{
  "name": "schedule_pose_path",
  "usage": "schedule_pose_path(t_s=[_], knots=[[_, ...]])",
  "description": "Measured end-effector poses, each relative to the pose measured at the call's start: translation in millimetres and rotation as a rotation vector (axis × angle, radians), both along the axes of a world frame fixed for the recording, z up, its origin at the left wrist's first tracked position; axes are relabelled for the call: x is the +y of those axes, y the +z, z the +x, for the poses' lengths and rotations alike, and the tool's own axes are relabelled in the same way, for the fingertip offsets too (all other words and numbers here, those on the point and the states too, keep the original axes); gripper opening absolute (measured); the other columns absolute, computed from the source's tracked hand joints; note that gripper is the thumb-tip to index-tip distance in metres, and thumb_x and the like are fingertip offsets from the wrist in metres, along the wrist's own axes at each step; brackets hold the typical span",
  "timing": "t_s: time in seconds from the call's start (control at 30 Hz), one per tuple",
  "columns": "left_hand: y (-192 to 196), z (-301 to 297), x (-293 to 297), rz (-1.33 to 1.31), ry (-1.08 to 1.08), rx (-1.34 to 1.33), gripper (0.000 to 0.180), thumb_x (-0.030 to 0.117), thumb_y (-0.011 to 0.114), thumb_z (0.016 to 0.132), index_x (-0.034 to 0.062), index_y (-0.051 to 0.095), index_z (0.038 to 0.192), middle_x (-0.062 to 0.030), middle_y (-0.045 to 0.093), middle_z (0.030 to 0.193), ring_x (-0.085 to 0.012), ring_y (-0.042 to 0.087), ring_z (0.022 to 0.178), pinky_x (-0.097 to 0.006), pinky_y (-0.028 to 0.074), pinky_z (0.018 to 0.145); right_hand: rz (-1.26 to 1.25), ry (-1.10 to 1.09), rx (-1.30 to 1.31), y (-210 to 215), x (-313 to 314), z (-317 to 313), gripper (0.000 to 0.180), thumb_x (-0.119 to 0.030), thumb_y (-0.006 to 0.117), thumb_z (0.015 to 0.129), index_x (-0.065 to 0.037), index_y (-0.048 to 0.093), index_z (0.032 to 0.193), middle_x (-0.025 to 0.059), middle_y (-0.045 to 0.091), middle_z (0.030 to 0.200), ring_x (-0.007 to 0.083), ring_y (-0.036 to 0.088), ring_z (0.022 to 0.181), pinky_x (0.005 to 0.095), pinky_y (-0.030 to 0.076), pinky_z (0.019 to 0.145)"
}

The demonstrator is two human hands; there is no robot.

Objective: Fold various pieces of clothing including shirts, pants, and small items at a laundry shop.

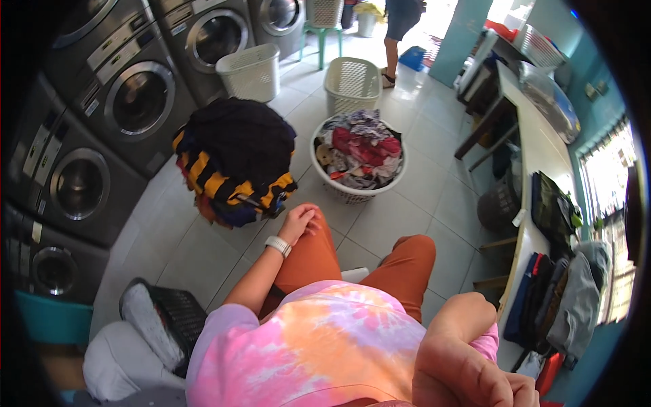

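My left hand (299,223), with a pale watch on its wrist, rests on my left knee, its fingers curled in and nothing seen in them. Close to the camera at the lower right is my raised right hand (468,373). Its fingers are bent inward and no object shows in it, though the fingertips are partly hidden. Nearest to my left hand stands a tall heap of clothes (237,149), black on top with yellow-and-black striped cloth below. Beyond my knees, a round white basket (313,161) is heaped with mixed clothes (363,146).
Front-loading machines (139,98) line the left side. Pale laundry baskets (352,76) (249,73) stand farther off, near a person's leg (391,57). Along the right wall runs a long table (525,122) with folded clothes (576,305). A dark basket (180,308) sits at lower left.
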State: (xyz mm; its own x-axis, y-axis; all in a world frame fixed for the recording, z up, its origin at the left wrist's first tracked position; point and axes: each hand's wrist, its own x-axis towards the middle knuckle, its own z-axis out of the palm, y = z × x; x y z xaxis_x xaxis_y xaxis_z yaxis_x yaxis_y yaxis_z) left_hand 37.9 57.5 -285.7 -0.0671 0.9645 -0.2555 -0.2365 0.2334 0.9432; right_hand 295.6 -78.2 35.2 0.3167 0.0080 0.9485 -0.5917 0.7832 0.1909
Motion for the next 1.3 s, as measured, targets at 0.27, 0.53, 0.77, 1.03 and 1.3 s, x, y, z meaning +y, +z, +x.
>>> schedule_pose_path(t_s=[0.27,0.53,0.77,1.03,1.3], knots=[[-15,-68,60,0.637,0.556,1.013,0.012,0.004,0.061,0.073,0.0021,0.060,0.085,-0.0132,0.055,0.086,-0.0297,0.052,0.090,-0.037,0.043,0.079,0.033,0.126,0.065,9,25,-42,0.050,0.007,0.057,0.075,-0.007,0.044,0.122,0.0051,0.044,0.122,0.0207,0.040,0.112,0.0304,0.040,0.092],[11,-176,74,-0.213,1.167,1.017,0.047,0.025,0.065,0.078,0.0045,0.045,0.115,-0.0207,0.045,0.117,-0.0378,0.045,0.107,-0.046,0.041,0.086,0.252,-0.177,0.071,17,44,-50,0.062,-0.012,0.057,0.081,-0.020,0.029,0.137,-0.0045,0.016,0.147,0.0141,0.016,0.135,0.0484,0.021,0.105],[11,-173,54,-0.221,0.997,1.358,0.025,0.028,0.069,0.074,0.0185,0.065,0.096,-0.0119,0.048,0.110,-0.0323,0.048,0.098,-0.042,0.043,0.080,0.035,-0.849,0.046,10,48,-16,0.060,-0.023,0.051,0.086,-0.023,0.020,0.138,0.0005,0.019,0.145,0.0197,0.020,0.133,0.0467,0.029,0.103],[50,-155,90,0.180,1.176,0.563,0.028,0.016,0.050,0.086,-0.0027,0.049,0.107,-0.0192,0.055,0.101,-0.0344,0.053,0.093,-0.041,0.041,0.084,-0.058,-0.869,0.126,14,46,-1,0.041,-0.026,0.046,0.088,-0.015,0.034,0.125,0.0082,0.036,0.122,0.0218,0.038,0.114,0.0422,0.038,0.094],[190,8,31,0.600,0.428,-0.024,0.013,0.018,0.046,0.092,0.0063,0.047,0.098,0.0029,0.049,0.074,-0.0016,0.044,0.057,-0.018,0.038,0.039,-0.569,-0.794,-1.045,-24,87,-34,0.068,-0.016,0.070,0.073,-0.004,0.034,0.129,0.0244,0.040,0.125,0.0327,0.042,0.118,0.0454,0.037,0.096]])
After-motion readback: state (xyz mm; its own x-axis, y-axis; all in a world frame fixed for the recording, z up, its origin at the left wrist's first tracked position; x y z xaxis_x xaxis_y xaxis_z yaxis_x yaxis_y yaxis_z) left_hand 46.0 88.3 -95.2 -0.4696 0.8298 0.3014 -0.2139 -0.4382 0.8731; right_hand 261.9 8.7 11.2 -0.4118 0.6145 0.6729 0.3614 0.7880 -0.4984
